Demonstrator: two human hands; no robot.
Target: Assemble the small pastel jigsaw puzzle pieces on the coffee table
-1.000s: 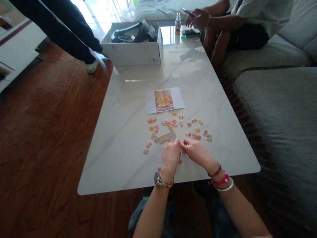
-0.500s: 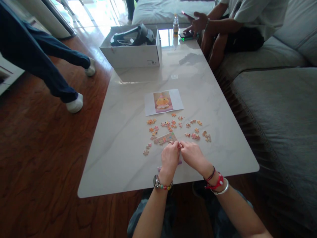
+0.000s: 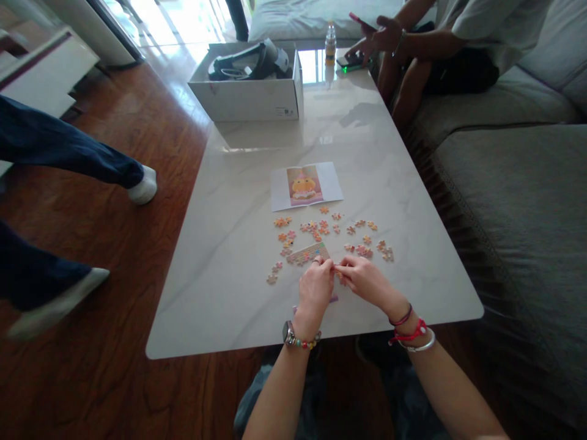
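My left hand [image 3: 315, 286] is closed in a pinch at the near side of a small puzzle board [image 3: 309, 253] with coloured marks. Opposite it, my right hand [image 3: 365, 279] pinches too, and the fingertips of both hands almost meet over a jigsaw puzzle piece that they mostly cover. Orange-pink puzzle pieces [image 3: 342, 277] show just under my right fingers. A purple piece [image 3: 334, 299] lies between my wrists, partly hidden. Beyond the hands, several loose pieces [image 3: 364, 251] are spread about. A picture sheet [image 3: 304, 186] with an orange cartoon figure lies behind them.
The pale marble-look table [image 3: 206, 275] carries a white box [image 3: 247, 101] with a dark device inside and a bottle [image 3: 330, 46] at the far end. Someone with a phone sits on the grey sofa [image 3: 504, 177]. Another person's legs [image 3: 68, 146] are at left.
My right fingers have opened out slightly and shifted right, uncovering pieces below them. My left hand stays almost still. The legs at left have stepped further left and nearer.
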